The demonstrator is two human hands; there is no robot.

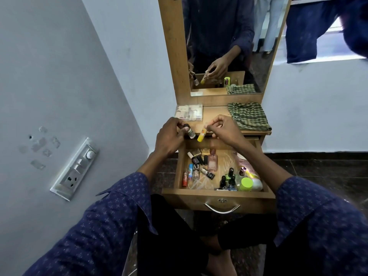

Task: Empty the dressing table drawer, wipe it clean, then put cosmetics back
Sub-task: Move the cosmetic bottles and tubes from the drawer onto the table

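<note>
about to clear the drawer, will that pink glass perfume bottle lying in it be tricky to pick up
Probably a little. The pink perfume bottle looks like smooth glass, so likely slippery and breakable if dropped. It lies flat in the drawer with small bottles crowded against it, so a grip may nudge those; they could roll.

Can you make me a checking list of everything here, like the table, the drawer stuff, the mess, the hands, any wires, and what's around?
Surface: wooden dressing table top, mirror behind.
Job's things: open drawer with many cosmetics inside; green checked cloth on top.
Clutter: clear plastic box on top.
Hands: left hand holds small dark-capped bottle; right hand pinches yellow tube.
Cables: nothing seen.
Surroundings: switchboard on left wall; blue clothing hanging upper right.
</note>
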